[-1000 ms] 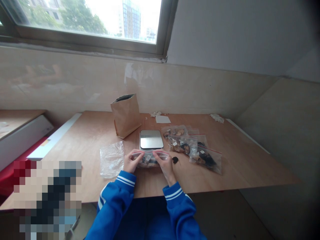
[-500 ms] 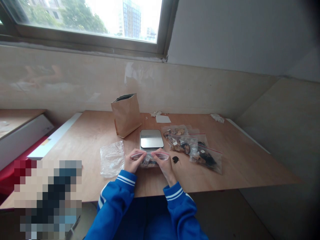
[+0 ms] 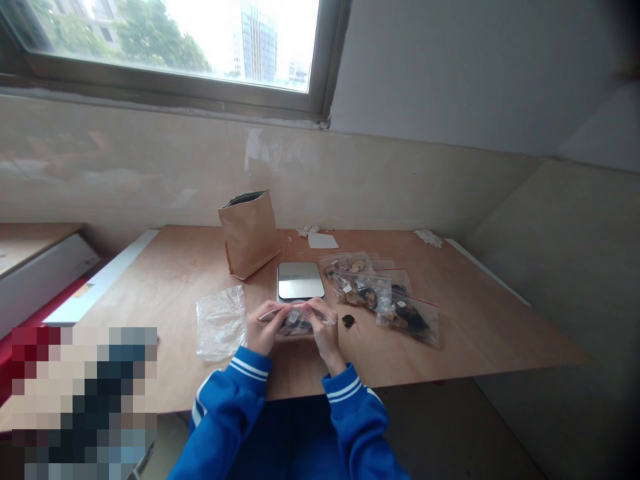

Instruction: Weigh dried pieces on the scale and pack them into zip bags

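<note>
Two hands pinch a bag's rim in front of the scale

Just on the near side of the scale (image 3: 301,280), a filled zip bag (image 3: 295,325) hangs or stands between both hands; whether its base touches the bench (image 3: 480,327) is hard to tell. The left hand (image 3: 261,327) and the right hand (image 3: 325,327) are each clamped on its red-edged rim, thumbs close together near the middle. That paired grip probably steadies the thin plastic and lets the thumbs work against the fingers; whether the seal is joined cannot be made out.

The wrists angle inward and both forearms, in blue sleeves (image 3: 230,407), reach forward over the bench edge, making a near-symmetrical pose.

Right of the scale, filled bags (image 3: 363,290) lie overlapping, apparently grouped out of the hands' way, with a dark piece (image 3: 348,321) loose on their near side. Left of the scale lies a flat clear bag (image 3: 220,323), within easy reach; behind it, left of the scale's far edge, a brown paper bag (image 3: 249,233) stands upright, its mouth upward.
</note>
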Tool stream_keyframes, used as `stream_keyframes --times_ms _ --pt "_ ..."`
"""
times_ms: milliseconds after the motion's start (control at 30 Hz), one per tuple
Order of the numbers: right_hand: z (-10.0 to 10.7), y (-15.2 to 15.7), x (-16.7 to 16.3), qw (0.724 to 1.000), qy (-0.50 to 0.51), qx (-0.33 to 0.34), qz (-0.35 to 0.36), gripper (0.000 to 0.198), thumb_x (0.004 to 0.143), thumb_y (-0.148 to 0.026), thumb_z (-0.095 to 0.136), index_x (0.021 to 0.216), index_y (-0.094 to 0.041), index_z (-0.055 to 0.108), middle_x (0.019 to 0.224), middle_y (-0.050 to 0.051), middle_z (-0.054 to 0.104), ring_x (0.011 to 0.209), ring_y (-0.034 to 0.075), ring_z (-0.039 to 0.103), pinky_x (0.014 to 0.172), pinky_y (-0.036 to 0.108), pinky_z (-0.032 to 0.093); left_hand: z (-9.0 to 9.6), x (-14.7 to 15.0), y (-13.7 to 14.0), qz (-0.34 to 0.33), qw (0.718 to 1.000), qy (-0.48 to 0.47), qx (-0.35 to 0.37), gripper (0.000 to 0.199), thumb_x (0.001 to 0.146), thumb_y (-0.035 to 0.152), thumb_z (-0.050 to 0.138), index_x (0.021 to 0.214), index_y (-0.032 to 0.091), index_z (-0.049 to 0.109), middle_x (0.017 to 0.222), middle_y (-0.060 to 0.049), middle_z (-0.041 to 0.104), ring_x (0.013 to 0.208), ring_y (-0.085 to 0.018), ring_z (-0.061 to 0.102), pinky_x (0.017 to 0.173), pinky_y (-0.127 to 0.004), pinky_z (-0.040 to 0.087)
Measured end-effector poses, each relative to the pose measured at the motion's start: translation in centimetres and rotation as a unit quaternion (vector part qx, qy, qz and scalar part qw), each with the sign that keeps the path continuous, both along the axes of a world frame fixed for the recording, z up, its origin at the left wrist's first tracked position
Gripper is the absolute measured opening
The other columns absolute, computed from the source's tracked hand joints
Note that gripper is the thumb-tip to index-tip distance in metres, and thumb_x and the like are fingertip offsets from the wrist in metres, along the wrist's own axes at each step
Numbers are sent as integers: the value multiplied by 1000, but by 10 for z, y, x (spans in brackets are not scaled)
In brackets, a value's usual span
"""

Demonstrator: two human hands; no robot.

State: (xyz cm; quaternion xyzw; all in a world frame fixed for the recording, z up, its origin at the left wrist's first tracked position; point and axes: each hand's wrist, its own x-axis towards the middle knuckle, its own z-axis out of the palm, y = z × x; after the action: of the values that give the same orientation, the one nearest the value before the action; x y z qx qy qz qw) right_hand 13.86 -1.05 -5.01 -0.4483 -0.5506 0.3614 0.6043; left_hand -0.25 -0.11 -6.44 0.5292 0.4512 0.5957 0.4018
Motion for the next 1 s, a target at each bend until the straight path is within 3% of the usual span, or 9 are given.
stream_keyframes --times_ms 333,433,533,600,667,767,900,933,1000 --pt "27 6 22 988 72 -68 -121 63 86 -69 39 52 -19 56 44 2 56 41 14 51 47 27 43 38 18 4 -44 977 -165 -130 50 82 57 54 81 12 75 71 -8 72 73 -21 68 73 -31 53" --pt "41 10 47 983 44 -73 -165 65 86 -72 34 50 -20 50 40 0 52 37 13 45 44 26 39 53 21 2 -99 980 -111 -131 54 86 58 46 84 13 76 81 -10 74 86 -23 67 81 -33 52" --pt "46 24 92 970 -28 -59 -234 65 87 -71 30 49 -21 47 42 1 50 42 15 49 51 28 41 60 7 13 -79 996 -8 -49 52 90 53 40 92 14 75 99 -10 72 96 -23 64 91 -36 47" --pt "42 39 129 939 -89 -54 -328 63 89 -69 26 53 -21 47 44 1 50 46 16 50 54 29 41 55 -13 31 20 998 50 14 44 91 47 42 107 16 69 113 -10 67 108 -23 58 97 -38 43" --pt "35 54 163 904 -180 -96 -376 62 90 -65 24 56 -21 50 46 3 51 50 18 51 57 30 40 44 -38 52 200 974 99 41 44 86 42 52 120 15 59 124 -12 58 117 -25 51 101 -42 40" --pt "22 67 188 869 -292 -151 -370 56 92 -56 27 75 -15 61 64 12 62 67 24 58 66 35 43 18 -74 83 344 922 178 7 83 69 41 72 136 9 36 141 -21 36 129 -32 39 109 -50 30" --pt "13 51 166 801 -373 12 -469 45 90 -45 42 112 -7 55 112 25 57 108 33 52 90 48 41 -14 -106 112 275 928 238 -79 110 55 47 81 140 10 24 145 -25 30 137 -39 29 111 -56 24" --pt "11 41 155 801 -385 58 -454 40 91 -41 43 113 -9 54 115 24 55 112 33 50 93 50 40 -20 -112 118 250 932 245 -96 111 53 47 82 140 10 24 145 -27 30 137 -40 30 111 -55 25" --pt "3 21 134 841 -417 111 -325 27 94 -32 40 107 -16 57 107 17 58 106 28 54 93 46 43 -27 -121 128 202 940 256 -102 106 53 46 82 138 10 29 144 -25 36 135 -39 35 111 -52 28"
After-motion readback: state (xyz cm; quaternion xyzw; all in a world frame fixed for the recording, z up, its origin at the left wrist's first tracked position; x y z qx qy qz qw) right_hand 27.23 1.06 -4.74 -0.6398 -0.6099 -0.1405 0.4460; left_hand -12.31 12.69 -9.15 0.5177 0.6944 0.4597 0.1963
